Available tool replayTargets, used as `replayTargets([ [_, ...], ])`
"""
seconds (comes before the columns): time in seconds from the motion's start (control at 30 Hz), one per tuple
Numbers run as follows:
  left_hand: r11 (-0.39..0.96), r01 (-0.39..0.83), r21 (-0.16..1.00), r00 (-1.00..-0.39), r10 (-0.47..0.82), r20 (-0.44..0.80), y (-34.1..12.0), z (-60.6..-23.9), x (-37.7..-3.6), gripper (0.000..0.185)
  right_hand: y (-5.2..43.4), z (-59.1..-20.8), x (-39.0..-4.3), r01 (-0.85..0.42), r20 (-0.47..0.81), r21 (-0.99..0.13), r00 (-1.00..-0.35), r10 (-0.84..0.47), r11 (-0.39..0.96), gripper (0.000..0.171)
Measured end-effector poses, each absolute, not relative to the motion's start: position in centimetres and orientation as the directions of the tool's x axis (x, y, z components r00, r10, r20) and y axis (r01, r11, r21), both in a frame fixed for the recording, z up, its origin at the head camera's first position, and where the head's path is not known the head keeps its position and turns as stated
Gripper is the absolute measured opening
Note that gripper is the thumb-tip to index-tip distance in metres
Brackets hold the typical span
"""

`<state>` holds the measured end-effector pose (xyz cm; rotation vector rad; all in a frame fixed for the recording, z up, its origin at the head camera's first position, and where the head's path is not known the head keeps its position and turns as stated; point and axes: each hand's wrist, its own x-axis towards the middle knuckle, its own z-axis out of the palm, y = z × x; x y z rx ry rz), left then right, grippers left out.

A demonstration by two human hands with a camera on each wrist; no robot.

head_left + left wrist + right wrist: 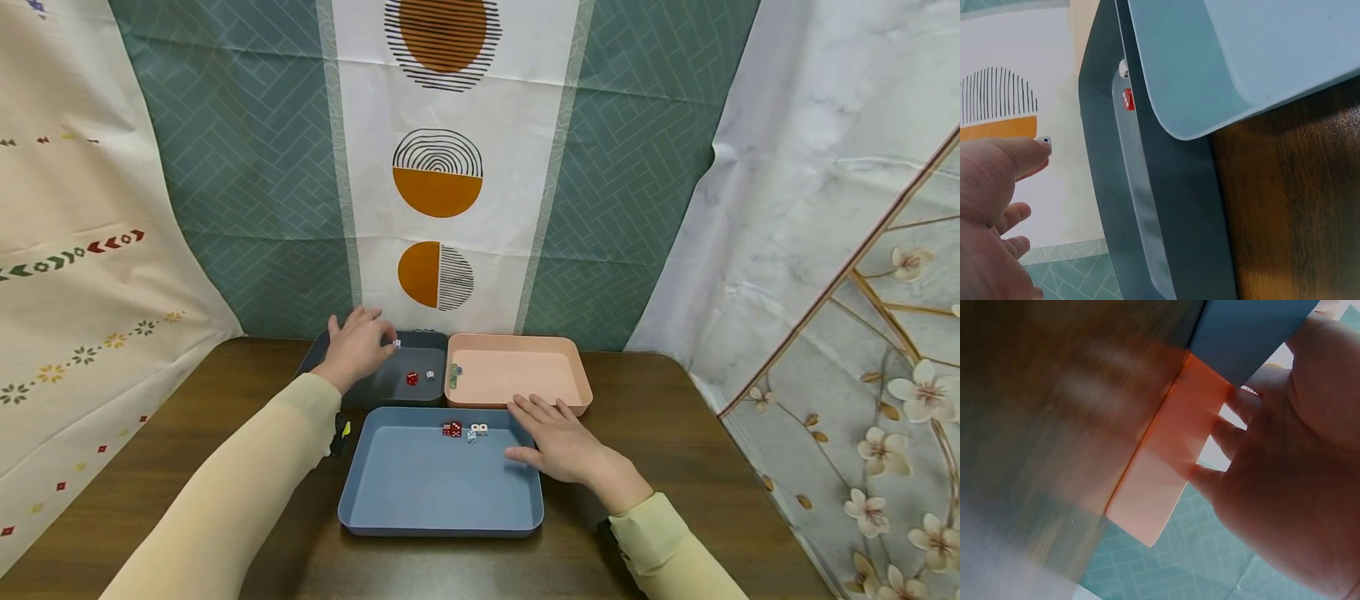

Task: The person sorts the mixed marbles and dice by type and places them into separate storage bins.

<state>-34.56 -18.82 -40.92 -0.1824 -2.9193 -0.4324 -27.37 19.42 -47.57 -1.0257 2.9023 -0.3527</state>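
Note:
My left hand [356,346] is over the dark grey tray [367,392], pinching a small white die [397,343] between thumb and forefinger. In the left wrist view that die [1046,141] shows at the fingertips, above the tray's rim. Inside the dark tray lie a red die [412,378] and a whitish die [430,376]. My right hand [562,442], fingers extended and palm down, hovers at the right edge of the blue tray [442,492] and holds nothing. Red dice [452,429] and several white dice [478,429] lie near the blue tray's back wall.
Beside the dark tray stands a pink tray [525,371] with several greenish dice [453,375] at its left end. The trays sit together on a brown wooden table [637,400]. A patterned cloth [645,167] hangs right behind them.

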Motion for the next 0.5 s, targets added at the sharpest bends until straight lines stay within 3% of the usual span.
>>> replayTargets([
  [0.5, 0.950, 0.177, 0.259, -0.970, 0.123, 0.210, -19.00, -41.27, -34.11, 0.020, 19.28, -47.13, -27.26, -0.603, 0.007, -0.226, -0.786, -0.618, 0.765, 0.086],
])
